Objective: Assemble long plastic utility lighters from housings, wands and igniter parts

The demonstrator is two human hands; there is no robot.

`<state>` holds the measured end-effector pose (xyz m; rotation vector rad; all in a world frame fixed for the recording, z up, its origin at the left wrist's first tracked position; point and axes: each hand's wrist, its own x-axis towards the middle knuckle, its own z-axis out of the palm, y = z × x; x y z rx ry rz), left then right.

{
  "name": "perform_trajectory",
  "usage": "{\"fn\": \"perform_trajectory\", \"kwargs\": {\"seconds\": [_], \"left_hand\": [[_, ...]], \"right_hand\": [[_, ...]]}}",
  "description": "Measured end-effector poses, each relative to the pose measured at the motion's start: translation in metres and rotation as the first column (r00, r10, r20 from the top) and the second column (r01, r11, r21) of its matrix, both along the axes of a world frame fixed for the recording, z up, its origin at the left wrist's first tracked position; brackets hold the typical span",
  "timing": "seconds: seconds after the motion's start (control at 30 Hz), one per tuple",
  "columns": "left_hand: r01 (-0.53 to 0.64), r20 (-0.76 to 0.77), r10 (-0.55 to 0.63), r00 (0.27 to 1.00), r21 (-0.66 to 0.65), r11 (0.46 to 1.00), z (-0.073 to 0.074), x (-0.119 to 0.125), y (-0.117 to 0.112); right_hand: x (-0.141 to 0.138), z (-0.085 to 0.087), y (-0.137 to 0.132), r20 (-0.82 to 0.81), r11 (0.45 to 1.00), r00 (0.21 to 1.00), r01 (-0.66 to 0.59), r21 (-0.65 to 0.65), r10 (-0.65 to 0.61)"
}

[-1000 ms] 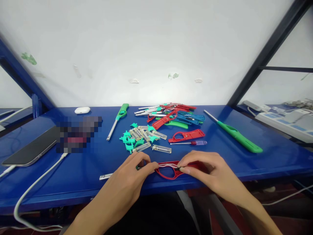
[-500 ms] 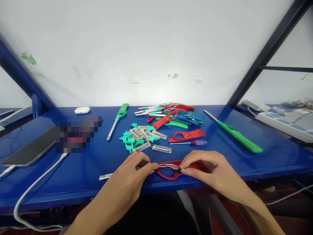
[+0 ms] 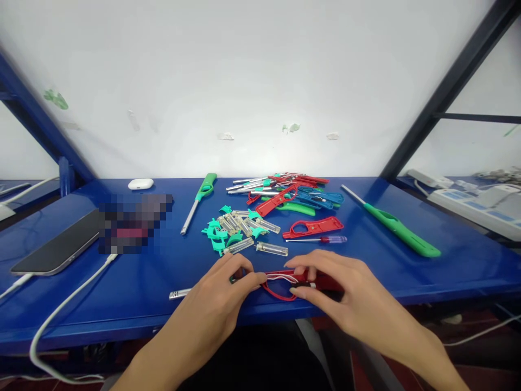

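Note:
A red lighter casing half (image 3: 280, 297) lies at the front of the table, its finger loop towards me. White wires (image 3: 280, 276) run inside it to a small black igniter part (image 3: 303, 284). My left hand (image 3: 228, 288) is closed, thumb and fingers pinching the casing's left end by the wires. A silver lighter tube (image 3: 179, 294) sticks out to the left beyond that hand. My right hand (image 3: 342, 288) is around the igniter part, thumb and index finger apart, the thumb close to the part. Whether its other fingers touch the casing is hidden.
Behind my hands lie clear fuel tanks (image 3: 272, 248) with teal plastic pieces (image 3: 214, 233), a screwdriver (image 3: 334, 239) and another red casing half (image 3: 321, 227). Further back is a heap of lighter parts (image 3: 280, 190). Green lighters (image 3: 396, 228) lie either side; a phone (image 3: 59, 244) is left.
My right thumb and index finger have spread apart from their pinch on the black igniter part, which now shows more. My left hand keeps its hold. The view has shifted slightly.

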<state>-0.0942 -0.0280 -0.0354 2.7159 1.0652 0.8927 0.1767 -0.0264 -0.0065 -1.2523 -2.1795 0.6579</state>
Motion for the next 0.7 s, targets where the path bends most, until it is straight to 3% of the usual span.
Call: {"fn": "perform_trajectory", "kwargs": {"seconds": [0.2, 0.3, 0.47, 0.7], "left_hand": [[-0.003, 0.009, 0.003, 1.000, 0.024, 1.000, -0.002, 0.000, 0.000], [-0.003, 0.010, 0.003, 1.000, 0.021, 1.000, -0.002, -0.001, 0.000], [0.004, 0.011, -0.004, 1.000, 0.013, 1.000, -0.003, -0.001, 0.000], [-0.010, -0.012, 0.010, 1.000, -0.010, 1.000, 0.000, -0.001, -0.002]], "right_hand": [[0.005, 0.015, 0.011, 0.115, 0.994, 0.992, 0.036, 0.100, -0.047], [0.008, 0.029, 0.021, 0.267, 0.999, 0.964, -0.023, 0.047, 0.010], [0.005, 0.046, 0.032, 0.352, 0.997, 0.932, -0.081, -0.017, 0.082], [-0.002, 0.043, 0.034, 0.443, 0.987, 0.889, -0.155, 0.048, 0.118]]}}
